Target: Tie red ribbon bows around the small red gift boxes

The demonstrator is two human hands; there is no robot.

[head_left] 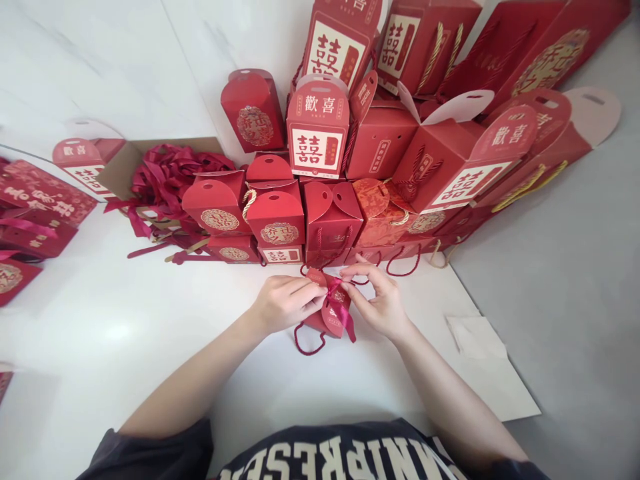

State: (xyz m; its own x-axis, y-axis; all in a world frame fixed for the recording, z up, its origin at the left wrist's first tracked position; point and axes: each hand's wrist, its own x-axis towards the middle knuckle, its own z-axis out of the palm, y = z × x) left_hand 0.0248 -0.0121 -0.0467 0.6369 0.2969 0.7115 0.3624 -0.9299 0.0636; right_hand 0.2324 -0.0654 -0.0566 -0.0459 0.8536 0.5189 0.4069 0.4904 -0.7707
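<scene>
The left hand [287, 303] and right hand [381, 301] each pinch the ribbon [341, 305] on a small red box [320, 322] lying on the white table [150, 333]. A cardboard box [117, 171] holds red ribbons [175, 173]; one gift box [317, 127] reads 歡喜.

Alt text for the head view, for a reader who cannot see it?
A person's left hand and right hand pinch a dark red ribbon on a small red gift box on a white table. Behind it stand piled red gift boxes, with a cardboard box of ribbons to the left.
</scene>
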